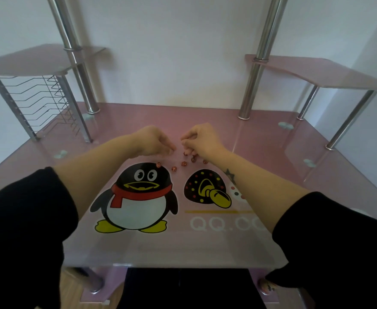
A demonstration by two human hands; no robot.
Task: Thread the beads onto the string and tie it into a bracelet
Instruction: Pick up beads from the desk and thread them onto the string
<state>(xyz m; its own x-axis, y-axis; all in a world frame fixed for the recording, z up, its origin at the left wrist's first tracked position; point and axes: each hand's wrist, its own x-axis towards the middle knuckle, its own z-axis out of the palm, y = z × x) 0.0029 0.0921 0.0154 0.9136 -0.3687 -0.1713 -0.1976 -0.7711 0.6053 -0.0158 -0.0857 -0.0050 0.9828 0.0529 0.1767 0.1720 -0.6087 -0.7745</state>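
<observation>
Hovering over scattered beads [184, 163], presumably keeping reaches short. Curling right hand [202, 139], maybe round a bead; cannot tell, likewise left hand [154, 141].

The tabletop [261, 139] looks like smooth, glossy pink glass, with a flat, shiny penguin print [136, 197] near the front. The upright posts [253, 81] are polished chrome metal. The side shelves [312, 72] look frosted and semi-matt. The far-left rack [42, 101] is thin metal wire. The beads [184, 163] are reddish-brown and patterned. The sleeves [22, 219] are matt black cloth.
</observation>
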